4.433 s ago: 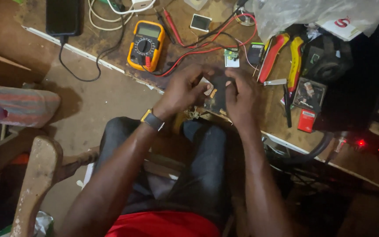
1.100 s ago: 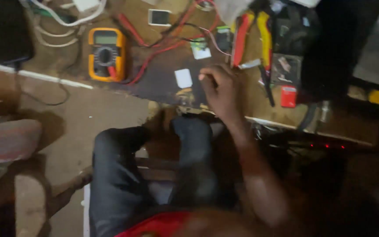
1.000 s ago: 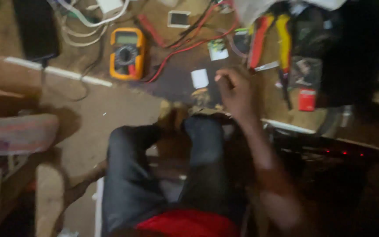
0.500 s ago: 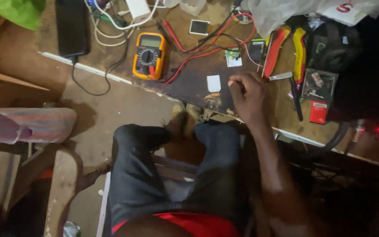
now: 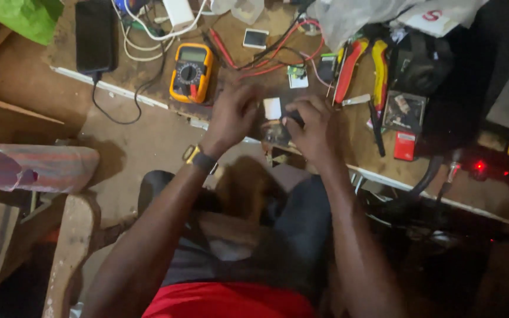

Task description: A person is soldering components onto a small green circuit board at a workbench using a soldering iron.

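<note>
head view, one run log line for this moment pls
left hand: over bench edge, blurred | right hand: pinching small dark part | near: white square chip, yellow multimeter

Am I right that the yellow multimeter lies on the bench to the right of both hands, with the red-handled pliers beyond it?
Not quite. The head view shows the yellow multimeter lying left of both hands, beyond the left hand. The red-handled pliers lie on the other side, beyond the right hand.

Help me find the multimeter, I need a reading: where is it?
In the head view the yellow multimeter lies on the workbench, up and left of the left hand, right of the black phone, with red leads to its right.
</note>
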